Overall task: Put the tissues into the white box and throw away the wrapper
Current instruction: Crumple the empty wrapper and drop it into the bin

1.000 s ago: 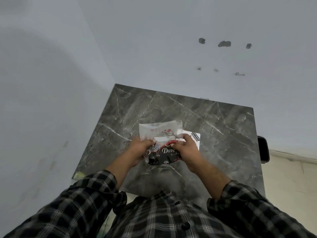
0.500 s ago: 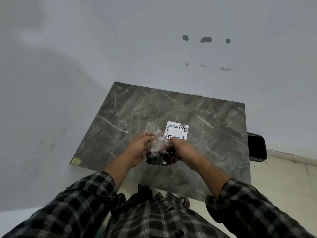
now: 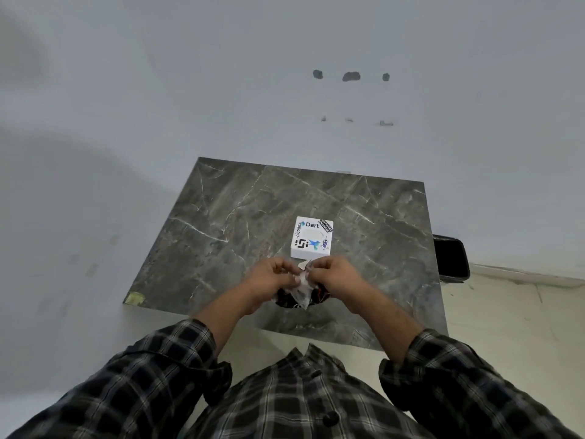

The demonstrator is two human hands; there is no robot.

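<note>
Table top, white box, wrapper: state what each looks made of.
Table top: marble or marble-look laminate, grey with white veins and a dull sheen; which one, unclear. White box: smooth matte plastic or card, with stickers. Wrapper: thin crinkled plastic film, part clear, part glossy black, bunched between left hand and right hand.

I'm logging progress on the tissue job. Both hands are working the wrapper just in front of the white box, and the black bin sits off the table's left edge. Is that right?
Not quite. The head view shows the black bin off the table's right edge, not its left. The rest holds: the left hand and right hand work the wrapper just in front of the white box.
</note>
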